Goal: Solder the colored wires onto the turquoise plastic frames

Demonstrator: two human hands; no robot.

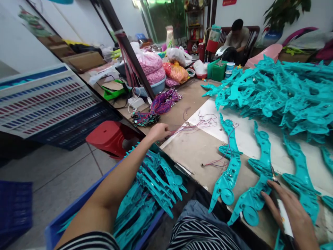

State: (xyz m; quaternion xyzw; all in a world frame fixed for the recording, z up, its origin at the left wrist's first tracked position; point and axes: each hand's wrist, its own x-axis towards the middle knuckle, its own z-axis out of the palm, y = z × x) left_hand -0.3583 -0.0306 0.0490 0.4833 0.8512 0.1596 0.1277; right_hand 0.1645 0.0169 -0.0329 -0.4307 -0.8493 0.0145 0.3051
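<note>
My left hand (159,132) reaches out over the table edge, its fingers pinched at the near ends of some loose thin red and blue wires (200,121). My right hand (291,211) is wrapped round a soldering iron (283,213) with a white and black handle, its metal tip pointing away from me. Under that tip lies a turquoise plastic part (262,166), which my right fingers touch. Left of it, another turquoise part (231,166) has a red and blue wire lying across it. A third turquoise part (299,166) lies to the right.
A large heap of turquoise parts (283,93) covers the table's far right. Bundled wires (166,100) lie beyond my left hand. Below my left arm, a blue crate (85,205) holds more parts, beside a red stool (109,137). A person (238,38) sits at the back.
</note>
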